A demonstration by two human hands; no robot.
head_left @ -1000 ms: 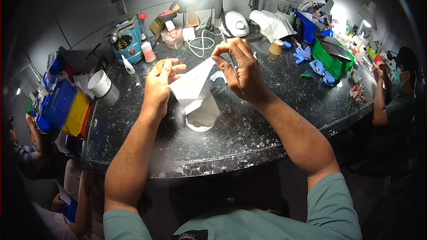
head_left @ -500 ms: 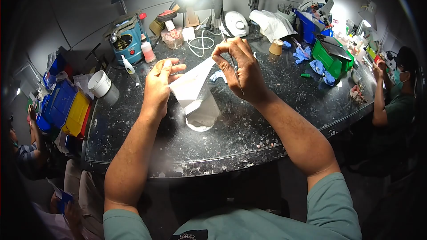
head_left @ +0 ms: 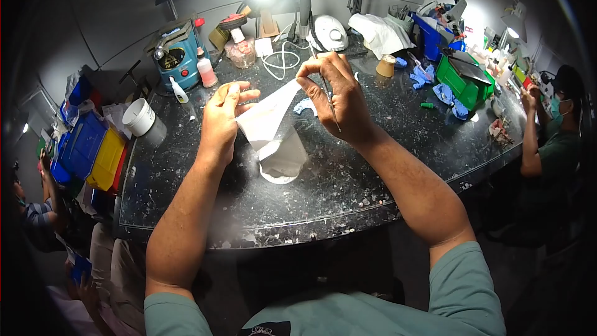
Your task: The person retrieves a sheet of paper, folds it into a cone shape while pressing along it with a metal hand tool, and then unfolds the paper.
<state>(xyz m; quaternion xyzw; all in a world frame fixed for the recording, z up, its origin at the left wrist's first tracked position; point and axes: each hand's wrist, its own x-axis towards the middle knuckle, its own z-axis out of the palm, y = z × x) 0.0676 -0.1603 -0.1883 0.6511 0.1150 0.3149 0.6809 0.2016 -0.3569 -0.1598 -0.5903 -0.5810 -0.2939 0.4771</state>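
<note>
A white, thin sheet (head_left: 268,117), drawn to a point at its upper right, stretches between my two hands. My right hand (head_left: 339,96) pinches its upper corner and also holds a slender metal hand tool (head_left: 329,96), slanting down across the palm. My left hand (head_left: 224,112) is at the sheet's left edge, fingers partly curled; its exact grip is partly hidden. Below the sheet is a see-through container or bag (head_left: 286,155), pale grey, with a whitish round bottom edge; I cannot tell which it is or whether it joins the sheet.
On the dark, speckled bench (head_left: 205,205) are a white tub (head_left: 138,117), a blue machine (head_left: 177,62), a pink-liquid bottle (head_left: 206,71) and a white device (head_left: 329,33). Rightward lie blue gloves (head_left: 423,76) and a green bin (head_left: 463,81). Co-workers (head_left: 556,130) sit at both sides.
Both my hands and the sheet stay almost still. At the lower left, another person's hand has shifted a blue item slightly up and left.
</note>
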